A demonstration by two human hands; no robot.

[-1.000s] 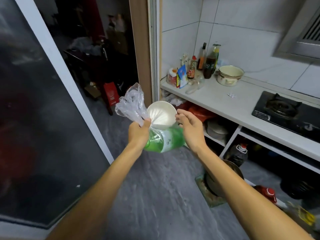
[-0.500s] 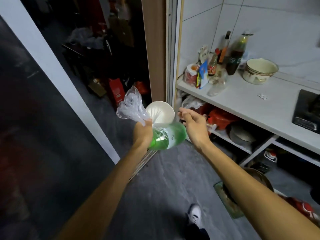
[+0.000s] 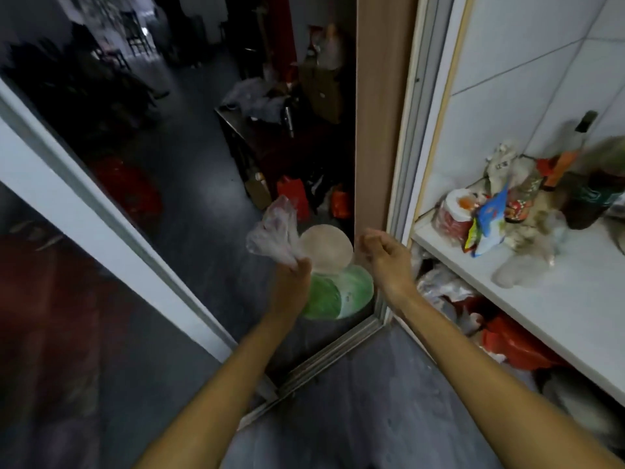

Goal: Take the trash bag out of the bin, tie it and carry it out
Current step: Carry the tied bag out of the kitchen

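Observation:
A clear plastic trash bag point(image 3: 275, 231) hangs in front of me over the door threshold. Inside it I see a white round bowl or lid point(image 3: 326, 247) and a green bottle point(image 3: 334, 294). My left hand point(image 3: 292, 282) is clenched on the bag's gathered neck, with the loose top sticking up and left of the fist. My right hand point(image 3: 385, 257) floats just right of the bag, fingers loosely curled, holding nothing that I can make out. The bin is not in view.
A sliding glass door point(image 3: 67, 299) fills the left; its floor track point(image 3: 324, 360) crosses below the bag. The brown door frame point(image 3: 378, 113) stands right of the opening. A white counter point(image 3: 541, 286) carries bottles and packets point(image 3: 490, 218). Clutter and a low table point(image 3: 270, 137) lie in the dark room beyond.
I have stepped toward the doorway, so the bag now hangs over the threshold. My right hand has let go of the bag and drifted right; the left still grips the neck.

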